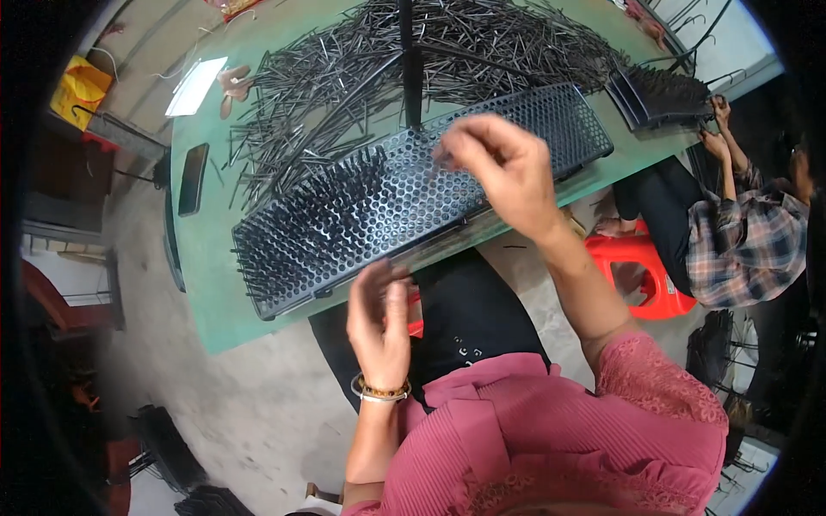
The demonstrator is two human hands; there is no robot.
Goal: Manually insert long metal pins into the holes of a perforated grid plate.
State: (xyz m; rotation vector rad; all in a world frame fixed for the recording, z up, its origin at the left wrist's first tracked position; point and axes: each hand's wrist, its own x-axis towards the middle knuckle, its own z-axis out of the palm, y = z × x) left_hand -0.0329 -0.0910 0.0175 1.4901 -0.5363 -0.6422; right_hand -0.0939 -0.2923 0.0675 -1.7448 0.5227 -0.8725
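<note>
We see the right hand (508,168) raised over the perforated black tray (413,193), fingers (456,153) pinched together at the tips; something thin & dark may be between them, but it's too small and blurred to tell for sure. The left hand (380,322) sits lower, just off the tray's near edge, fingers loosely curled w/ thumb up; we can't tell if it has hold of anything. A beaded bracelet (381,391) rings the left wrist. The tray lies at an angle across the green worktop (211,284), near its front edge. Its left part is packed w/ upright black pins (331,206), the right part shows bare holes. Behind the tray, a big loose pile of thin black rods (447,47) covers most of the worktop's far side. A dark phone (193,178) lies on the worktop's left side, well apart from the hands, & a white flat sheet (196,85) sits farther back. At right, another person in a plaid shirt (748,245) sits on a red stool (641,271), both hands at a second black tray (658,95) at the worktop's far right corner. We also see a yellow bag (79,89) on the floor at far left.
</note>
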